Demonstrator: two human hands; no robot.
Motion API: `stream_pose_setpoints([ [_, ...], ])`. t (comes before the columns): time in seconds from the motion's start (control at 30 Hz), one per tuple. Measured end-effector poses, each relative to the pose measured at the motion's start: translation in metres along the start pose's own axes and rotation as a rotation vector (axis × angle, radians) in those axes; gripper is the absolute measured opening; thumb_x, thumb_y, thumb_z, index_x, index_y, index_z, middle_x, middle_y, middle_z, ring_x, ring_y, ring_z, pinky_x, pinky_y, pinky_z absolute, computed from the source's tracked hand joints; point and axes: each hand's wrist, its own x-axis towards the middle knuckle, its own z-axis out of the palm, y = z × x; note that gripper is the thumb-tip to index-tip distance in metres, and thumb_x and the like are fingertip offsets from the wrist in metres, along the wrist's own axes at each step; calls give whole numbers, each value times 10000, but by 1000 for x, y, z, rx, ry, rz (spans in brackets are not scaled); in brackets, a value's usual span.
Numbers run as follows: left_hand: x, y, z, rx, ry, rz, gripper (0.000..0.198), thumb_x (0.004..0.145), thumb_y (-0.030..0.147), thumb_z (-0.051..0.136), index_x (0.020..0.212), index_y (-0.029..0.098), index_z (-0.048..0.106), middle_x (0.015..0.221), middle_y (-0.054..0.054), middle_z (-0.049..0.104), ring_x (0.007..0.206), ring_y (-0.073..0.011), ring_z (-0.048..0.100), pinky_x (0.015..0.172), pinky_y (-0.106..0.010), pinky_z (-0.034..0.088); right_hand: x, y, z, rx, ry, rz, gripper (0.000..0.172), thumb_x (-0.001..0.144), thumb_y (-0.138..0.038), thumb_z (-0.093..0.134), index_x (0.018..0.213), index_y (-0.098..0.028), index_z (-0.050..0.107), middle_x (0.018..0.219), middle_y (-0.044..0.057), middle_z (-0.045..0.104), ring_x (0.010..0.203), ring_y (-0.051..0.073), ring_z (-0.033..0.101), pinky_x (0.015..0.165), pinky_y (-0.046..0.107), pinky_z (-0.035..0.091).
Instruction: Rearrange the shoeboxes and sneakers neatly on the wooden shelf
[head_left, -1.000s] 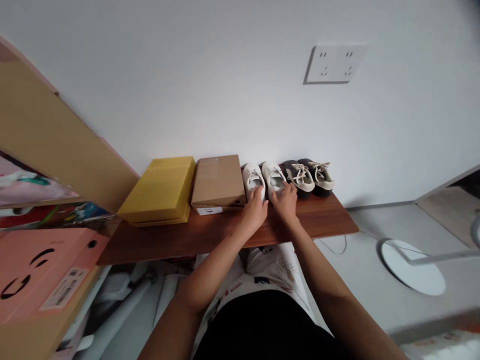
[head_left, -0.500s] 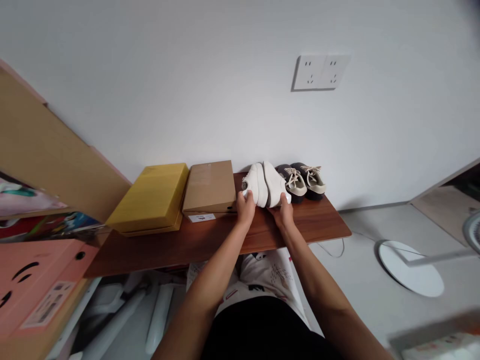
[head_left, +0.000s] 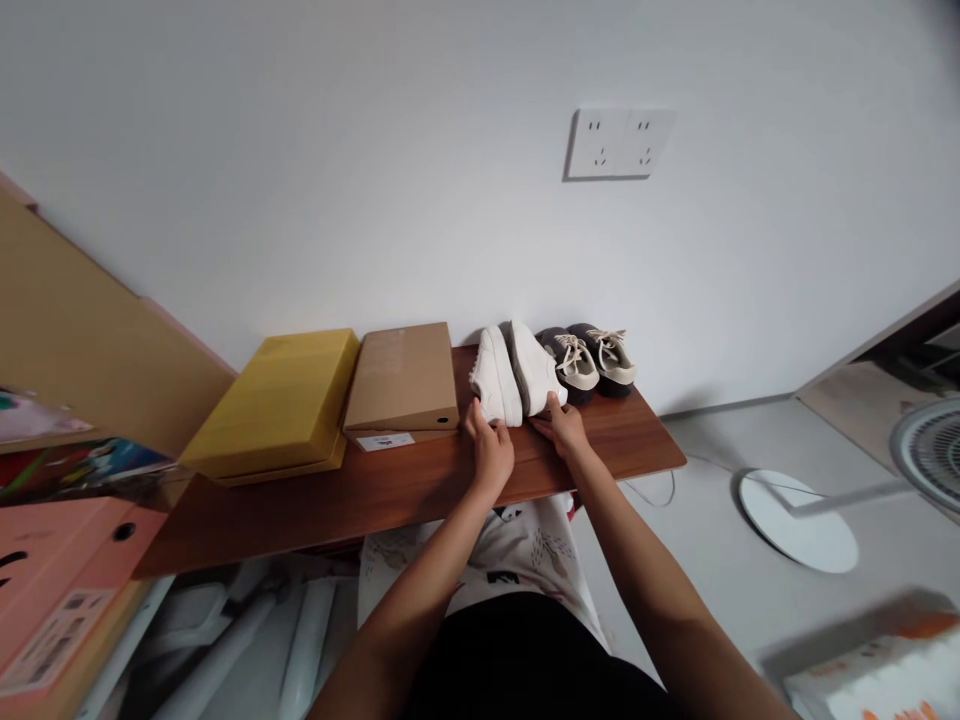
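White sneakers (head_left: 496,376) lie tipped sideways, touching left hand (head_left: 489,450) and right hand (head_left: 561,428).

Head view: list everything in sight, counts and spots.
White sneakers: 2, white, on shelf
Dark shoes: 2, dark grey, right of sneakers
Cardboard box: 1, brown, left of sneakers
Flat box: 1, yellow, left of cardboard box
Wooden shelf: 1, reddish brown, along wall
Socket plate: 1, white, on wall
Disc base: 1, white, on floor, right
Pink box: 1, pink, lower left
Left hand: 1, touching left sneaker
Right hand: 1, touching right sneaker
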Motion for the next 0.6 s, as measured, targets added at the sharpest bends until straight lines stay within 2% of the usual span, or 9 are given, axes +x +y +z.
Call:
stream_pose_setpoints([
  [0.07,-10,5,-4,48,-26,129,618,967,237,412,1547,172,210,1596,-230,182,1421,-292,404,1072,-434,470,-7,3,-9,-52,-39,-11,343,825,-467,711,924,-165,583,737,70,690,659,195,702,565,297,601],
  [0.17,-17,17,-8,83,-148,252,600,973,240,412,1548,205,247,1595,-208,213,1375,-286,462,1042,-437,497,-12,-2,-28,-307,-49,-125,335,802,-459,714,935,-168,616,717,57,696,627,196,676,608,338,583],
  [0.23,-16,27,-7,115,-203,284,608,969,235,424,1550,213,245,1583,-201,243,1358,-284,482,1039,-439,501,-8,-17,-49,-567,34,-332,339,819,-484,669,955,-174,645,782,69,711,694,214,670,711,391,572],
  [0.3,-10,40,1,135,-246,306,608,963,218,434,1543,214,254,1572,-193,265,1353,-281,486,1054,-438,492,4,-39,-71,-787,188,-605,347,862,-489,596,991,-174,668,926,112,714,869,253,659,870,456,520],
  [0.37,0,57,19,149,-333,358,590,955,196,447,1524,217,290,1555,-179,303,1357,-280,482,1076,-436,472,22,-63,-90,-928,375,-789,349,892,-432,539,1038,-144,668,1065,180,673,1063,304,595,992,521,426],
  [0.43,12,78,47,168,-457,407,570,941,173,474,1493,210,339,1540,-174,338,1366,-288,471,1097,-433,448,43,-81,-102,-1040,446,-811,359,861,-400,575,1094,-139,654,1219,216,593,1195,339,510,1033,547,370],
  [0.5,26,100,79,198,-554,352,554,923,154,511,1460,173,376,1541,-204,333,1341,-308,495,1084,-437,449,60,-91,-105,-1108,373,-723,393,800,-378,645,1115,-144,637,1279,218,536,1186,339,509,1007,519,399],
  [0.6,47,125,116,266,-615,112,406,905,110,520,1310,91,505,1390,-258,488,1221,-340,585,1015,-465,476,76,-93,-104,-1089,253,-615,390,741,-355,679,1069,-153,619,1241,190,530,1032,284,574,928,442,464],
])
